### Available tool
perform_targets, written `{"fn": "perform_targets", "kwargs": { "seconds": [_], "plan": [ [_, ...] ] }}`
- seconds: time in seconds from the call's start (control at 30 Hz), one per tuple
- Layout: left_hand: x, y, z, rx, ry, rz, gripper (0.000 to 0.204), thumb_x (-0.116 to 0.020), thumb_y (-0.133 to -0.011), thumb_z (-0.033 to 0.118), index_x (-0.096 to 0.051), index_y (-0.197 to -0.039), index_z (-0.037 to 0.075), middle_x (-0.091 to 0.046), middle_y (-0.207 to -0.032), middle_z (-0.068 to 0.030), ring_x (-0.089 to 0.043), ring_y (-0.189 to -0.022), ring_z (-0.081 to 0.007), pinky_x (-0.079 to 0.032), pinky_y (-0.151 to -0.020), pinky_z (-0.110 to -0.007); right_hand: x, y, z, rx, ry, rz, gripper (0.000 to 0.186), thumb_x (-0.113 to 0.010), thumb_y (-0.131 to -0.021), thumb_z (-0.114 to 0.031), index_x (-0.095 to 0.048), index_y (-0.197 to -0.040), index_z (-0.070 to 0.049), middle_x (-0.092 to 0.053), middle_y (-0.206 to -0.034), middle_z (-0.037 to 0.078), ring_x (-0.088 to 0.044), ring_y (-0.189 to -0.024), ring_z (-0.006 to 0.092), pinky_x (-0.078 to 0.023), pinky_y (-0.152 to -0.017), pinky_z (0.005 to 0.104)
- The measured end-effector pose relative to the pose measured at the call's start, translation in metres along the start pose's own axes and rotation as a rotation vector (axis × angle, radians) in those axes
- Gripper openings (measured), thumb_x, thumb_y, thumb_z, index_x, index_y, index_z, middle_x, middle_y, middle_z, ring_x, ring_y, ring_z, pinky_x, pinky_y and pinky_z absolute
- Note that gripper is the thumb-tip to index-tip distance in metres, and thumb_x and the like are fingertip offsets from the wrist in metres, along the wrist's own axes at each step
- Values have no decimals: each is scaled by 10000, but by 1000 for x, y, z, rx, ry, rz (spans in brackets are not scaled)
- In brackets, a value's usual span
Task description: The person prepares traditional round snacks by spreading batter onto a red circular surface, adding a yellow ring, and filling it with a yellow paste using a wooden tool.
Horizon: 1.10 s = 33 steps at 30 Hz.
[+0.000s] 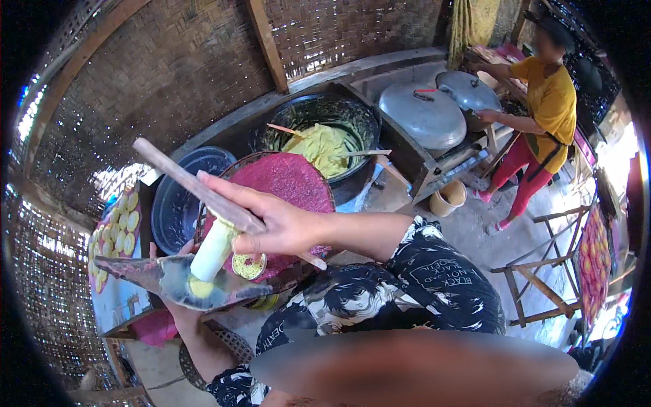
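My right hand (281,220) is closed around a thick wooden bar (196,186), which lies across the top of a white tube (215,251). The tube's lower end meets a small yellow round of dough (201,288) on a dark curved board (149,273). From beneath, my left hand (182,308) grips that board, with some fingers showing at its far edge. Just beyond lies a round tray lined with pink-red sheeting (285,180). Beside the tube is a small round container of yellow shreds (248,266), its base hidden.
Behind the tray stands a black basin (371,129) of yellow dough (322,146). A dark blue tub (166,210) and yellow rounds (122,227) are left. Lidded metal pots (424,115), a bucket (447,198), a wooden stand (536,278) and a person in yellow (549,102) are right.
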State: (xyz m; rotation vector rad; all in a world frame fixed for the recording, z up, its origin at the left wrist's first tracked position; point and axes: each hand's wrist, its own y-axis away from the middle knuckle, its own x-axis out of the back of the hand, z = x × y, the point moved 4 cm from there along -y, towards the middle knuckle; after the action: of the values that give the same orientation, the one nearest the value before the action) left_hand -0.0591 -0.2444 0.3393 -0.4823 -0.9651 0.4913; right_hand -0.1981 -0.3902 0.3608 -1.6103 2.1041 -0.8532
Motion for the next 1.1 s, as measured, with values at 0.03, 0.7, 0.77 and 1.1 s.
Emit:
{"fn": "perform_targets", "kwargs": {
  "seconds": [0.03,0.7,0.77,1.1],
  "plan": [
    [-1,-2,0,86,138,11,485,-637,-699,325,-459,-1058,51,-577,-1044,-43,-555,-932,-181,-204,-986,-502,2,0,-11,211,523,17,895,-647,-714,-315,-61,-1359,-110,-413,-1137,160,-514,-940,256,-488,-659,336],
    [-9,9,-17,128,372,193,791,-642,-734,266,-130,-1294,45,-427,-1117,-177,-522,-917,-257,-437,-815,-400,-37,20,-45,380,638,-81,680,-641,-675,-253,-335,-1282,-258,-384,-1049,201,-549,-636,328,-487,-562,387],
    [-2,15,-25,57,437,331,792,-652,-728,240,-133,-1288,29,-425,-1120,-183,-526,-912,-258,-443,-808,-392,-37,20,-42,375,640,-57,702,-643,-667,-241,-319,-1290,-263,-386,-1046,193,-547,-630,322,-487,-560,385],
    [-6,17,-31,92,47,168,869,-731,-633,285,-193,-1250,-7,-419,-1087,-133,-494,-921,-218,-404,-840,-390,-40,27,-29,275,588,-53,727,-653,-672,-250,-289,-1299,-305,-381,-1034,184,-539,-616,323,-482,-568,389]
  ]
}}
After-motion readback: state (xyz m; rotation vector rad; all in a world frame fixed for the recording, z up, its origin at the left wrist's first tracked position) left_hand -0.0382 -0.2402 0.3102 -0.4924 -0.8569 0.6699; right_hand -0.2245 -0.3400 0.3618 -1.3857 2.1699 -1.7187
